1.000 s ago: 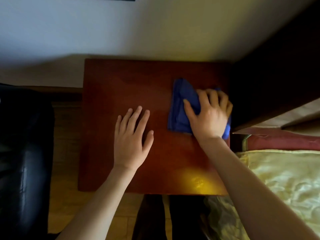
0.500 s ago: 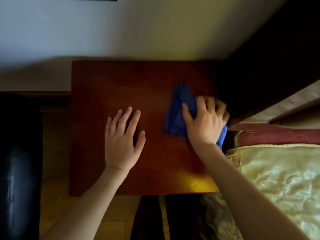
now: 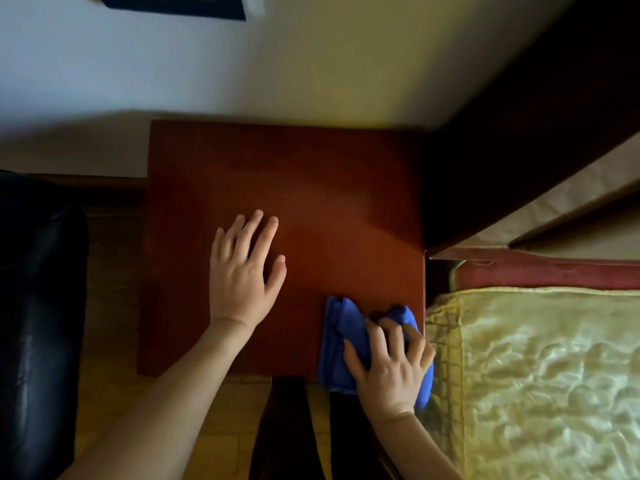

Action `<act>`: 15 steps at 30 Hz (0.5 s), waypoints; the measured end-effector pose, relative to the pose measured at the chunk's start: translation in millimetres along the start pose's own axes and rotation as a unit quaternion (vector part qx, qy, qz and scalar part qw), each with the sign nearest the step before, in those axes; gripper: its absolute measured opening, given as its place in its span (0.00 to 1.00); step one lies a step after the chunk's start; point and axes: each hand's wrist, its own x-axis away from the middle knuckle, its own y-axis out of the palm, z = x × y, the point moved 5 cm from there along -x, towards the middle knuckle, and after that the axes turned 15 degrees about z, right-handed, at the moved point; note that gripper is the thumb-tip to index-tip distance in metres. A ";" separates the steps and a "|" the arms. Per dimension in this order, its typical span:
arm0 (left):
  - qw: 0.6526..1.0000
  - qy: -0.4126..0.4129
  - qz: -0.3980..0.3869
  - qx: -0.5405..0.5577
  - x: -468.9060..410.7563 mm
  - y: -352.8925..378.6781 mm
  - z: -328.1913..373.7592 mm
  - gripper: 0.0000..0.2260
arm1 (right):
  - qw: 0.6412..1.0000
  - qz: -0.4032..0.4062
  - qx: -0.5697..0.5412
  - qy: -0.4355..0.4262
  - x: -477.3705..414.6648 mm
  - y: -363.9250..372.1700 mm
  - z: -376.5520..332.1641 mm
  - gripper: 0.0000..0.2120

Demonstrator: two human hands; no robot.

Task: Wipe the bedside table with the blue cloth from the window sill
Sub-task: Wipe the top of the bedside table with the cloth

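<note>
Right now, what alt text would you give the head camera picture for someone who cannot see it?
Seen from above, a right hand presses a blue cloth onto the near right corner of a reddish-brown bedside table, while the left hand lies flat, fingers spread, on the tabletop. A bed with a gold cover is alongside.

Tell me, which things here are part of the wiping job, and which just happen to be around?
Part of the job:
- blue cloth, pressed under the right hand at the table's near right corner
- bedside table, its red-brown top
- left hand, flat on the top

Just around:
- bed with gold cover
- black chair
- dark picture frame on the wall
</note>
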 end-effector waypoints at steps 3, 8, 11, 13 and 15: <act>1.000 0.009 0.005 0.002 0.2 1.4 -0.6 0.24 | 1.000 -0.005 0.002 0.023 -25.4 15.2 -45.0 0.16; 1.000 0.006 0.003 -0.001 0.4 -0.4 1.1 0.24 | 0.996 -0.001 -0.067 -0.065 -27.1 14.6 -40.5 0.18; 1.000 0.001 0.005 0.009 0.5 -1.1 0.8 0.24 | 0.999 -0.001 -0.035 -0.023 -12.2 4.0 11.6 0.17; 1.000 -0.003 0.004 0.005 0.2 -1.2 0.9 0.24 | 1.000 -0.004 -0.006 0.024 -7.5 2.9 27.2 0.17; 1.000 -0.005 0.001 0.005 0.2 -0.6 1.1 0.24 | 0.999 -0.004 0.020 0.039 -11.2 4.1 22.4 0.17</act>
